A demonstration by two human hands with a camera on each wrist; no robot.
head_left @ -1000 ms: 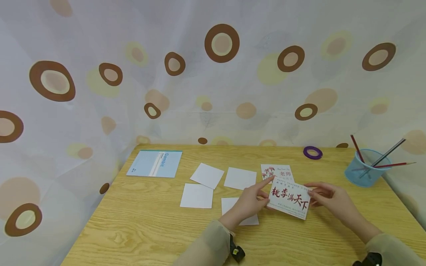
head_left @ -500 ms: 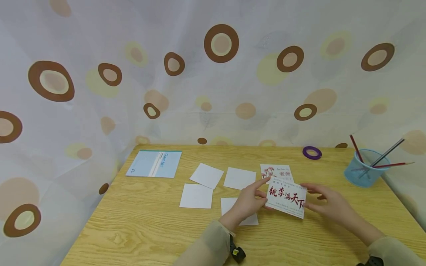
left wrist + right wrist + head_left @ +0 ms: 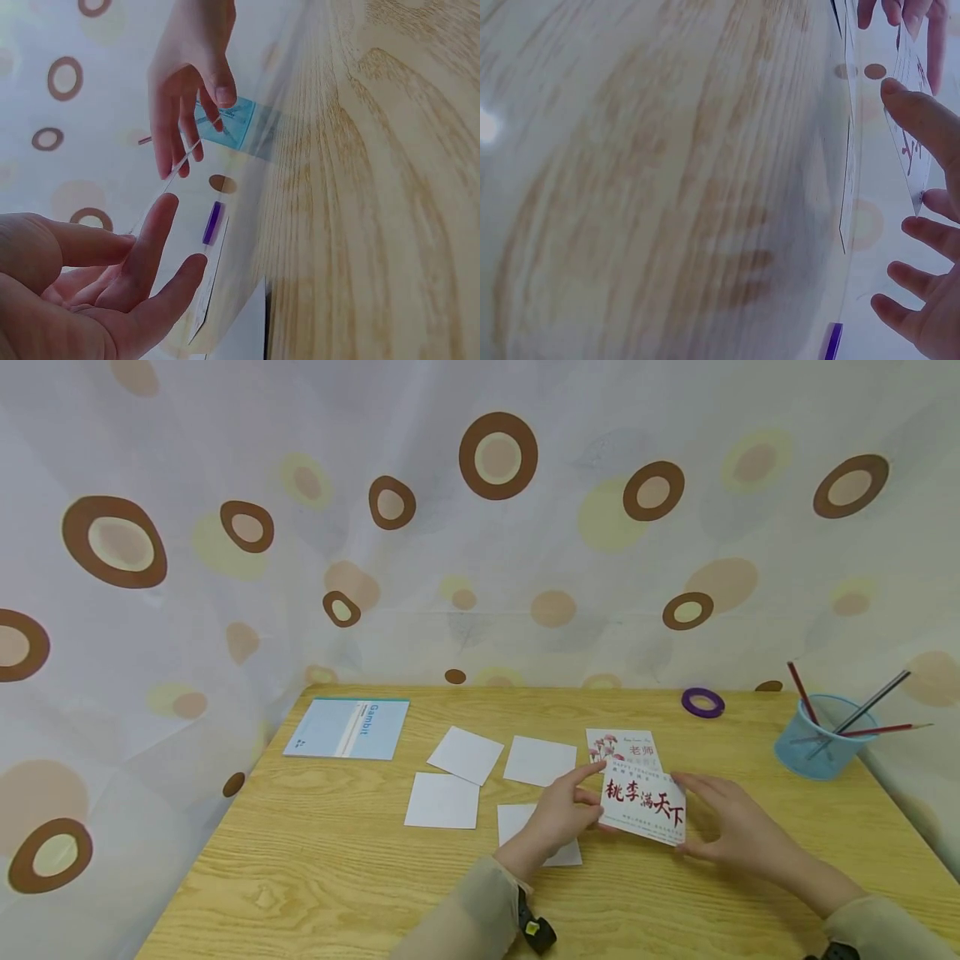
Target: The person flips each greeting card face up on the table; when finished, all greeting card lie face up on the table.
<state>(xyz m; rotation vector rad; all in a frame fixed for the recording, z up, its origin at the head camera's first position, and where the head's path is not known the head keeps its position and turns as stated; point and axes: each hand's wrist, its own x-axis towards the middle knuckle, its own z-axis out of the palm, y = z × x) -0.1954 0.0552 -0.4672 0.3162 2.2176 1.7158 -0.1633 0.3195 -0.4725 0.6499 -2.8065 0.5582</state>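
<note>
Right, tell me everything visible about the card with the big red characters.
The card is white, thin and paper-like, printed with large red and black brush characters and fine small text. It is held tilted above the wooden table, the left hand pinching its left edge, the right hand its right edge. It partly overlaps a flower-printed card lying behind.

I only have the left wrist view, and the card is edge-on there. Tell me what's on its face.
Observer: The card carries large red and black Chinese characters on white, with its face toward the head camera.
Operator: Report what lies just behind it.
Observer: A second printed card with pink flowers lies flat on the table, with its near edge hidden by the held one.
Operator: List what lies left of the left hand.
Observer: Four blank white cards lie beside the left hand, and a light blue booklet lies farther left.
</note>
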